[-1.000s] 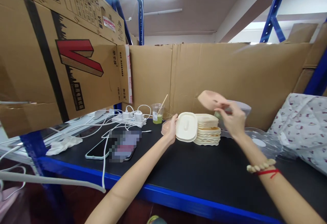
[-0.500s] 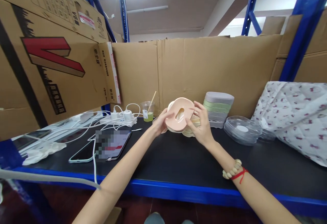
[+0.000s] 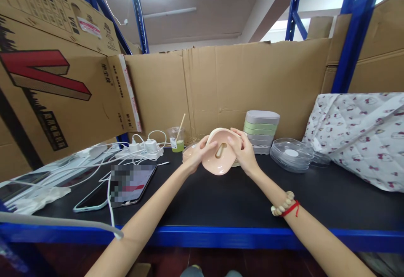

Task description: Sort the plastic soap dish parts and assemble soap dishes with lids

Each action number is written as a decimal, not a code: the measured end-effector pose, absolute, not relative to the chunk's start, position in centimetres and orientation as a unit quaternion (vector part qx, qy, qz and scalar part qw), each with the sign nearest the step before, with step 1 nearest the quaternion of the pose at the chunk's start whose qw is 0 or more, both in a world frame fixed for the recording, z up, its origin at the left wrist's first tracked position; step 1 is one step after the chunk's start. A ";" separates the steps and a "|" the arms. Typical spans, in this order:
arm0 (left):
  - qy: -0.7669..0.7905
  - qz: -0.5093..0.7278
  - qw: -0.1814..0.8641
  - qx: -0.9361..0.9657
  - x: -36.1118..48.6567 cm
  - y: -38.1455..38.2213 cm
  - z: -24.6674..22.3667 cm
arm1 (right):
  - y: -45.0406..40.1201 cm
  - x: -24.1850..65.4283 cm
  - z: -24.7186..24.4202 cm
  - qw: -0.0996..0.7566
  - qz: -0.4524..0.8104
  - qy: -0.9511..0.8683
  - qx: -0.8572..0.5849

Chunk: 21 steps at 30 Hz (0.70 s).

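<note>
A shiny pink piece with an elongated opening in its middle is held up above the black tabletop, tilted toward the camera. My left hand grips its left edge, thumb on the inner face. On the opposite edge, my right hand holds it with the thumb inside and the fingers behind. Other pinkish pieces show partly behind my left hand. A pale item is just visible below my right hand, mostly hidden.
Behind stands a cup with a straw. Stacked lilac and green containers, clear plastic lids and a patterned quilted bag are on the right. Phones, white cables and a power strip lie left, beside a large carton.
The pink piece has come slightly lower and tilted differently. My right thumb has moved onto its inner face. Pieces behind my left hand now show more, and the camera view has shifted.
</note>
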<state>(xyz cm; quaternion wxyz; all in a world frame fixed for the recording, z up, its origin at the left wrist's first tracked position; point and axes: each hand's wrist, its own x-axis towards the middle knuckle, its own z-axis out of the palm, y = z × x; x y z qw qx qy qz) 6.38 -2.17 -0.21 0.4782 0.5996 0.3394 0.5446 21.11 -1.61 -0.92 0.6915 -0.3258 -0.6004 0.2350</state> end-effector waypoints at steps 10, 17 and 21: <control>0.326 0.568 0.437 0.617 7.1 -2.3 -0.8 | -1.1 21.7 -0.7 0.687 0.273 -0.588 -0.328; 0.338 0.575 0.458 0.587 7.4 -2.2 -0.9 | -0.9 21.7 -1.0 0.658 0.233 -0.638 -0.325; 0.374 0.610 0.455 0.530 7.6 -2.4 -0.5 | -1.3 22.1 -1.2 0.607 0.134 -0.695 -0.361</control>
